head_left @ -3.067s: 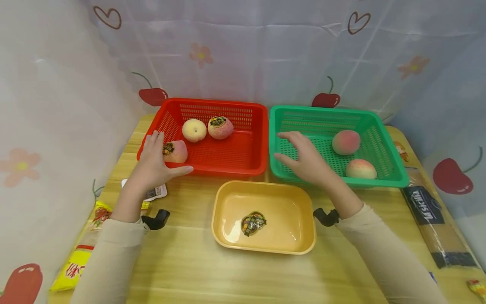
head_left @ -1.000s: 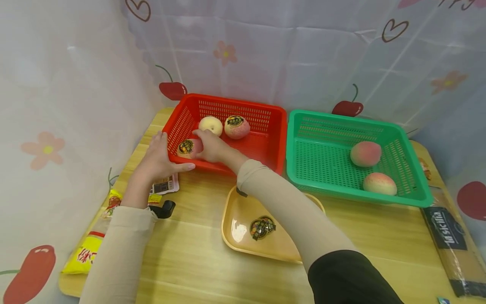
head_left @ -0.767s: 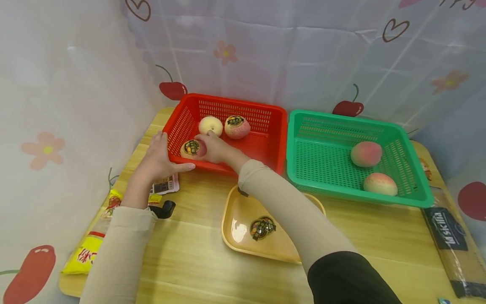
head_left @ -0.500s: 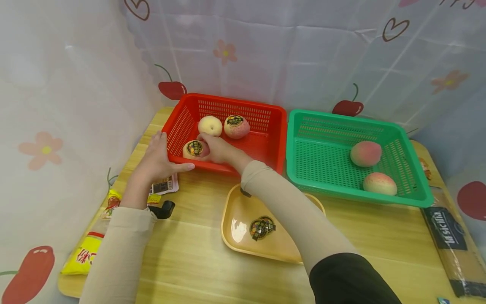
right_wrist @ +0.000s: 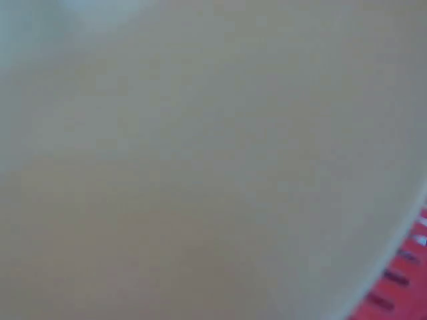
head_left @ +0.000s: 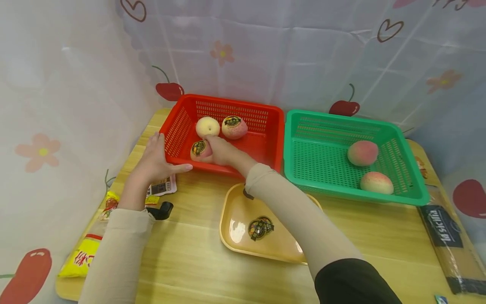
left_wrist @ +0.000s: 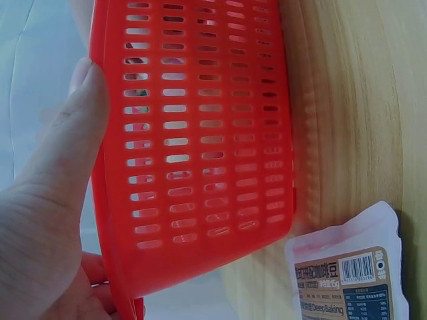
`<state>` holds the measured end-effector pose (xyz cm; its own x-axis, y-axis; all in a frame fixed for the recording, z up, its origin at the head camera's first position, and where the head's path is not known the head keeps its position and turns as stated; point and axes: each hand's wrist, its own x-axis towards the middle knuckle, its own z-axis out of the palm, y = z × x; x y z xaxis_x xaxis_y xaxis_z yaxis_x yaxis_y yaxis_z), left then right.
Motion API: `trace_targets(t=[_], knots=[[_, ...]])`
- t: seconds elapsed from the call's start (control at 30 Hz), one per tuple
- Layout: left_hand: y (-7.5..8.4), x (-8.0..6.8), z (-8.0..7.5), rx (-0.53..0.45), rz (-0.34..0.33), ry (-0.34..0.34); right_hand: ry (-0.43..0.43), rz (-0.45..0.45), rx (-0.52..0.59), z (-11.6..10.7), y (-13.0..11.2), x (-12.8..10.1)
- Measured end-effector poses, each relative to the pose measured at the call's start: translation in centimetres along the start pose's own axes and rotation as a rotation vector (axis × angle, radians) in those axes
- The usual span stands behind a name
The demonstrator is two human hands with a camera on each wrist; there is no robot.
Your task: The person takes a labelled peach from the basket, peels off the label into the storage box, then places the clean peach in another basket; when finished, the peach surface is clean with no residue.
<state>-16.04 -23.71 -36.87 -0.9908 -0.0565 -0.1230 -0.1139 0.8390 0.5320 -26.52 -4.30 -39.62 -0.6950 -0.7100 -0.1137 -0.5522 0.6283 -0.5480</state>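
Observation:
A red basket [head_left: 262, 145] stands at the back left of the wooden table. Inside it my right hand [head_left: 220, 150] grips a pink peach with a dark round sticker [head_left: 199, 150] near the basket's front left corner. Two more peaches lie behind it: a pale one [head_left: 207, 126] and a stickered one [head_left: 234, 127]. My left hand [head_left: 155, 162] rests with straight fingers against the basket's outer left front corner [left_wrist: 193, 133]. The right wrist view shows only a blurred beige surface and a sliver of red.
A green basket [head_left: 315, 169] to the right holds two peaches [head_left: 362, 152] [head_left: 376, 182]. A yellow tray [head_left: 235, 215] with peeled stickers [head_left: 260, 227] sits in front. A snack packet [head_left: 161, 186] and yellow wrappers [head_left: 81, 257] lie left; a pasta packet [head_left: 446, 236] lies right.
My right hand crossed from the green basket into the red one, took the stickered peach and shifted it slightly right and up. My left hand stayed on the basket's corner.

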Motion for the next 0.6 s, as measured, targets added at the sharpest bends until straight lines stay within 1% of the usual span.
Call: trace_targets(t=[0.07,0.23,0.3,0.43,0.6], knots=[[-0.1,0.0,0.0,0.001,0.006,0.003,0.035,-0.016,-0.005,-0.3,0.2,-0.4],[-0.3,0.0,0.1,0.015,0.004,-0.022,0.138,-0.061,-0.011,-1.4,0.7,-1.8],[-0.3,-0.1,0.0,0.016,0.0,-0.032,0.167,-0.068,0.009,-1.9,0.7,-2.5],[-0.4,-0.1,0.0,0.015,-0.007,-0.032,0.225,-0.088,0.023,-3.1,0.6,-4.3],[-0.1,0.0,0.1,0.01,-0.011,-0.03,0.304,-0.122,0.073,-4.6,0.3,-7.3]])
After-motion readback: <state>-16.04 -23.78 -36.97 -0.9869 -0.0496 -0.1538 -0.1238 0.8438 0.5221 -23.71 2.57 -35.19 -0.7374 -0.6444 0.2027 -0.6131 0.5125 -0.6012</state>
